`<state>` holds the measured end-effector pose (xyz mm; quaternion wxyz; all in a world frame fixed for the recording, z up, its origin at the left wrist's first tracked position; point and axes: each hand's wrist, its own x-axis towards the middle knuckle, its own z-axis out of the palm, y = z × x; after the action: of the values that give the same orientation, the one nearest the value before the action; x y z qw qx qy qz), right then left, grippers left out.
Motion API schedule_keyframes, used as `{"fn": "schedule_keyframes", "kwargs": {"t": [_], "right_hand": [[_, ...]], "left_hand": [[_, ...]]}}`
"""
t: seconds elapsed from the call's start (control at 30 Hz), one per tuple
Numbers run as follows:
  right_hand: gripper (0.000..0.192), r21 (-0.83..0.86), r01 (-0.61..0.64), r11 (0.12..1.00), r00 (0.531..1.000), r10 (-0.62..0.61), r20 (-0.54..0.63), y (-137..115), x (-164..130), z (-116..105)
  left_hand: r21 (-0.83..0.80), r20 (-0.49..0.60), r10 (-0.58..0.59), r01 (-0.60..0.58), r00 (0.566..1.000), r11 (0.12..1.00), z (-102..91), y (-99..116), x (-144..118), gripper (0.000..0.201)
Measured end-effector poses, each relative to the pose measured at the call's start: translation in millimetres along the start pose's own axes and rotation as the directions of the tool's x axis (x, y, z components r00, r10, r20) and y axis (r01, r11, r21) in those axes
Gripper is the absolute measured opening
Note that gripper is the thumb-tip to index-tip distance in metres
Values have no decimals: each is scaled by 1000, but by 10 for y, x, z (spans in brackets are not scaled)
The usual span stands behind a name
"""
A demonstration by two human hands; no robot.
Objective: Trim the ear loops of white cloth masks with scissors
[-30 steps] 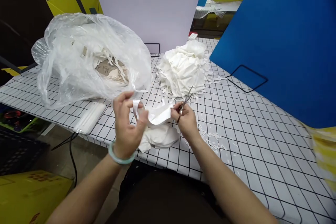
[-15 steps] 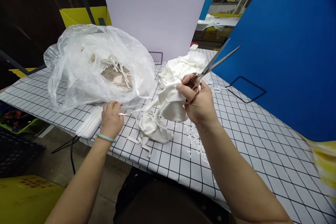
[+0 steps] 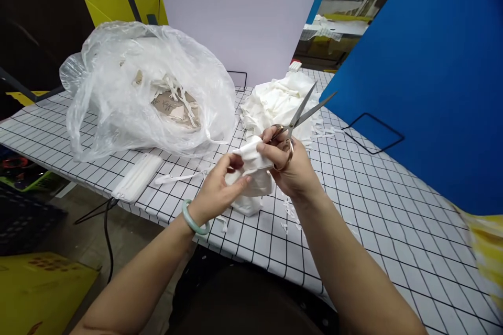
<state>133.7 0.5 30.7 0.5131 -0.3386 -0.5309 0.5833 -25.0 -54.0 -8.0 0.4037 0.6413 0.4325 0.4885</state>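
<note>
My right hand (image 3: pixel 288 159) has the scissors (image 3: pixel 293 125) hooked on its fingers, blades spread and pointing up and away. Between its thumb and fingers it also pinches a piece of white fabric (image 3: pixel 253 154), which hangs folded below. My left hand (image 3: pixel 220 186), with a pale green bangle on the wrist, is closed at the fabric's left edge, thumb in front and fingers partly hidden. Under the hands lies another crumpled white fabric piece (image 3: pixel 247 205). A narrow white strip (image 3: pixel 176 178) lies on the table left of my left hand.
A clear plastic bag (image 3: pixel 118 89) holding scraps and strips stands at the back left. Behind my right hand is a white fabric pile (image 3: pixel 271 102). A white power strip (image 3: pixel 137 178) lies near the front edge of the grid-patterned tablecloth (image 3: pixel 373 230). Blue (image 3: pixel 424 78) and pale panels rise behind.
My left hand has let go of the thin strip, which now lies on the table, and has moved right to the fabric. My right hand has lowered slightly with the scissors.
</note>
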Motion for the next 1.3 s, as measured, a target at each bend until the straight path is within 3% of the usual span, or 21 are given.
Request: {"fn": "schedule_keyframes", "kwargs": {"t": [0.07, 0.17, 0.27, 0.37, 0.5, 0.63, 0.8, 0.93, 1.0, 1.07, 1.17, 1.3], "right_hand": [[29, -11, -14, 1000, 1000, 14, 0, 37, 12, -17], [29, -21, -11, 1000, 998, 9, -58, 87, 46, -52], [27, -64, -32, 997, 995, 26, -97, 158, 63, -85], [25, -108, -75, 991, 997, 71, -44, 205, 46, -88], [25, -125, -106, 987, 993, 110, 30, 194, 31, -73], [24, -96, -136, 986, 990, 138, 17, 241, 31, -70], [33, -4, -277, 961, 959, 277, 60, 488, -144, 49], [44, 31, -280, 960, 959, 278, 48, 635, -391, 159], [41, -76, -268, 960, 960, 273, 64, 627, -514, 123], [34, -289, -201, 936, 972, 227, 58, 564, -633, 11], [31, -607, -34, 794, 987, 120, 102, 421, -806, -227], [40, -750, 75, 658, 971, 125, 206, 284, -979, -438]], "left_hand": [[-37, 49, 0, 2, 999, 999, -1, -14, -20, 15], [-54, 2, 16, -16, 1000, 998, -19, 94, -72, 18], [-217, 152, -148, 179, 977, 960, -77, 195, -104, 21], [-216, 299, -258, 328, 919, 919, -136, 179, -92, 27], [-132, 199, -168, 196, 965, 972, -160, 106, -79, 25], [-156, 149, -138, 161, 979, 975, -149, 156, -141, 26], [-30, -55, 33, -35, 998, 999, -43, 197, -230, 27], [-164, -85, 69, -82, 994, 983, 111, 115, -259, 28], [-240, -82, 38, -56, 996, 969, 168, 72, -277, 29], [-219, -99, 17, -38, 995, 975, 202, 41, -306, 30], [-124, -87, 15, -25, 996, 992, 228, 7, -364, 32], [-80, -4, 42, -42, 999, 996, 264, -32, -419, 32]]}}
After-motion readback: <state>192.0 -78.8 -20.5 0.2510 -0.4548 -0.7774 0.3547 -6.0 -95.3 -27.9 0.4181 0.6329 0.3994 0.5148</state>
